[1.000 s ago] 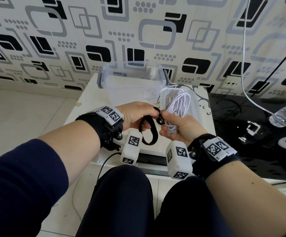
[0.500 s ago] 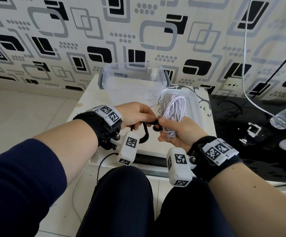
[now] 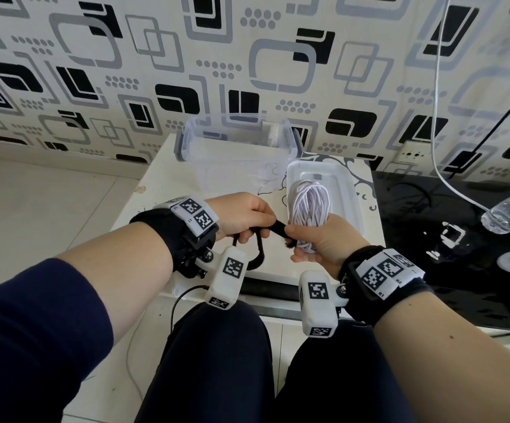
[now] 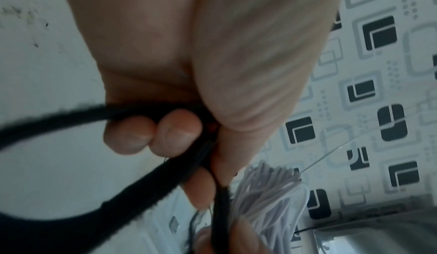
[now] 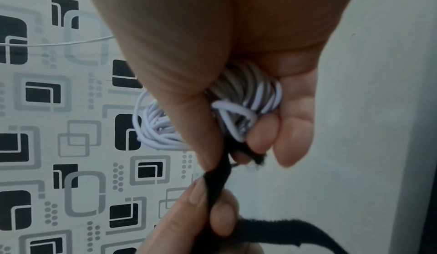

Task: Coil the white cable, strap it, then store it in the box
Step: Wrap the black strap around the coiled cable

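**Coiled cable and strap held between two hands**

The white cable (image 3: pixel 310 213) is wound into a tight, elongated bundle of many parallel loops, standing roughly upright just right of frame centre in the head view. Its lower part is enclosed by the right hand (image 3: pixel 324 242), whose fingers are curled round the bundle; in the right wrist view the loops (image 5: pixel 246 97) lie against the palm. The same hand's thumb also pins one end of the black strap (image 3: pixel 273 232) against the coil. From there the strap runs left, at mid-frame, to the left hand (image 3: pixel 241 215), whose fingers (image 4: pixel 177 131) are curled closed on it; the remainder hangs below that hand as a loose loop (image 4: pixel 71 211). The clear box (image 3: pixel 235 141) stands open at upper centre on the white table (image 3: pixel 144 203), well apart from the coil. A white lid (image 3: pixel 342 184) lies directly behind the cable.
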